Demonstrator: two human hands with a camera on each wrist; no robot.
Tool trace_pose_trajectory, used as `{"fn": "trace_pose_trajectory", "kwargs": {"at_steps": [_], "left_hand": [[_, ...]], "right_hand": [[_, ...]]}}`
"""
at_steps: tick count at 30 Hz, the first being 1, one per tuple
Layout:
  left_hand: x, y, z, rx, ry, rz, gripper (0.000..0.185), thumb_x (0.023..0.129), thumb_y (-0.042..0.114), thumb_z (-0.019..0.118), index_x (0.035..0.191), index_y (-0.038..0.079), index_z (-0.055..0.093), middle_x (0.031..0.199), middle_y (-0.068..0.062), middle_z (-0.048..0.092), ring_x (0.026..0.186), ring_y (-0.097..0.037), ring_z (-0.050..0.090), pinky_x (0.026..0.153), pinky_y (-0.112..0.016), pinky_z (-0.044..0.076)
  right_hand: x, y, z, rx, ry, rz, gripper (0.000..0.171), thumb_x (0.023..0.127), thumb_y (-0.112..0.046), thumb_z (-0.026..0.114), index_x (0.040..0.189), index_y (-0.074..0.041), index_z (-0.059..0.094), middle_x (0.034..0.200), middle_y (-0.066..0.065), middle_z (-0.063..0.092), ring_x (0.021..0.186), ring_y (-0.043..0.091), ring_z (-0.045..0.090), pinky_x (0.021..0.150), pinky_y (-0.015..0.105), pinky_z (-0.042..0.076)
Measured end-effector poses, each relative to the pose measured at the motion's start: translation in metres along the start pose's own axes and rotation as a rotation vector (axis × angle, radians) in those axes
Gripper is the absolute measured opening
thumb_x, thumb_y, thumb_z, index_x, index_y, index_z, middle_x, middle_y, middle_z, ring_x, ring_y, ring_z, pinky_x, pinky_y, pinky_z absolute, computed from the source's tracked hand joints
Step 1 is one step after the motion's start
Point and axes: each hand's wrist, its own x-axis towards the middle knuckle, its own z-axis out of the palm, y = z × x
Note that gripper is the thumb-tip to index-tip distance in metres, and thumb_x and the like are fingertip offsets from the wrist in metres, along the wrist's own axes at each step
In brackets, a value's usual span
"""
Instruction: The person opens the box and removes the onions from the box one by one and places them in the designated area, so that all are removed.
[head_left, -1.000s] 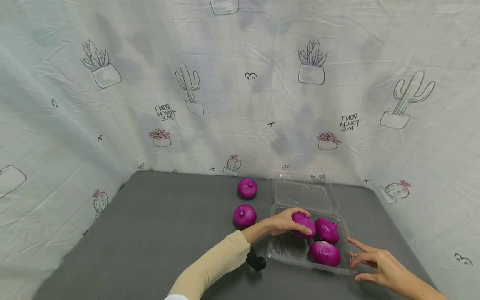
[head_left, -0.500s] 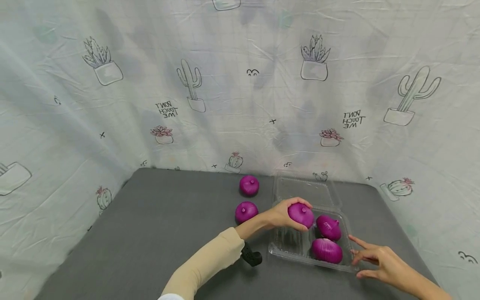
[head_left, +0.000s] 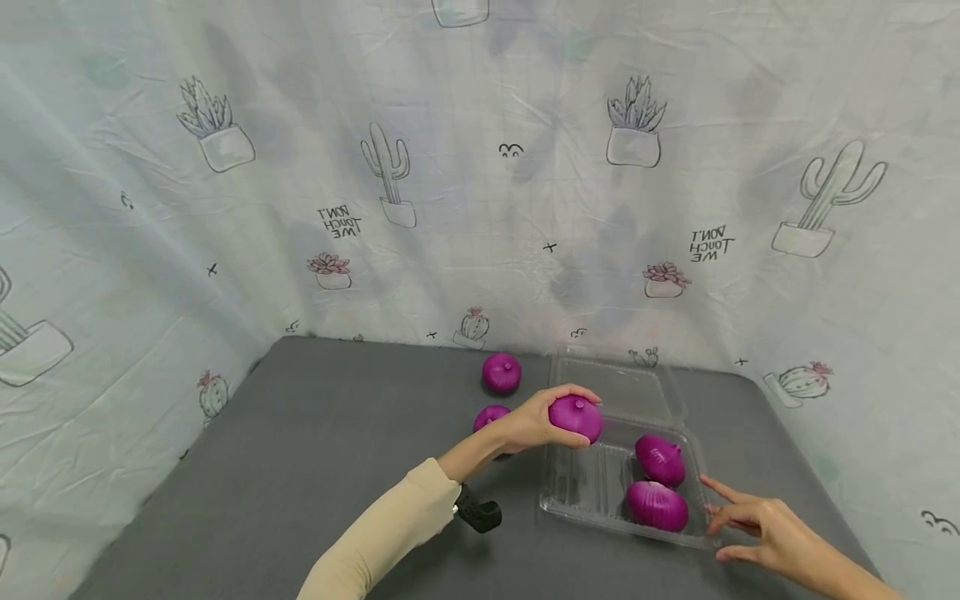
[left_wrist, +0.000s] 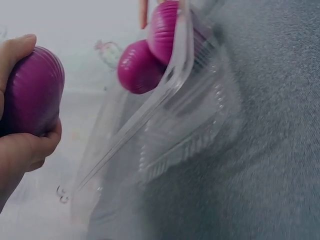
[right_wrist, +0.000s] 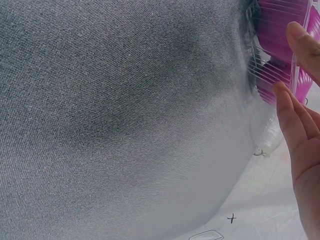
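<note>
My left hand [head_left: 542, 421] grips a purple onion [head_left: 576, 417] and holds it in the air just past the left rim of a clear plastic clamshell box [head_left: 592, 492]. In the left wrist view the same onion [left_wrist: 31, 92] fills my palm. Two more onions [head_left: 659, 459] [head_left: 657, 505] lie in the right half of the box. My right hand [head_left: 757, 527] rests with straight fingers against the box's right edge; its fingers [right_wrist: 292, 120] touch the clear rim. The box's lid [head_left: 615, 386] lies open behind.
Two loose onions sit on the grey table [head_left: 315, 450], one far [head_left: 502, 372] and one [head_left: 487, 416] partly hidden behind my left hand. A small black object [head_left: 478, 513] hangs under my left wrist. A cactus-print cloth [head_left: 450, 192] walls the back and sides.
My left hand has lifted the onion out of the box and carried it up and to the left. The right hand stays at the box's right edge.
</note>
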Motion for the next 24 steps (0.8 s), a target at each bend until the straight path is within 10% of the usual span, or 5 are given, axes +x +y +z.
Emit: {"fn": "trace_pose_trajectory", "kwargs": {"at_steps": [13, 24], "left_hand": [[-0.048, -0.003, -0.044, -0.027, 0.297, -0.138, 0.051, 0.077, 0.004, 0.078, 0.121, 0.016, 0.057, 0.133, -0.010, 0.044, 0.117, -0.031, 0.046, 0.088, -0.044, 0.049], [-0.065, -0.001, -0.083, -0.231, 0.441, -0.189, 0.066, 0.080, -0.007, 0.069, 0.138, 0.004, 0.039, 0.131, -0.015, 0.042, 0.113, -0.029, 0.049, 0.093, -0.040, 0.047]], "right_hand": [[0.002, -0.003, 0.006, 0.006, -0.015, 0.102, 0.027, 0.069, -0.007, 0.082, 0.091, -0.016, 0.068, 0.146, -0.020, 0.030, 0.108, 0.001, 0.055, 0.076, 0.012, 0.050], [0.009, -0.005, -0.004, -0.061, -0.005, 0.128, 0.027, 0.068, -0.007, 0.083, 0.090, -0.017, 0.069, 0.145, -0.015, 0.033, 0.108, -0.001, 0.055, 0.077, 0.012, 0.050]]}}
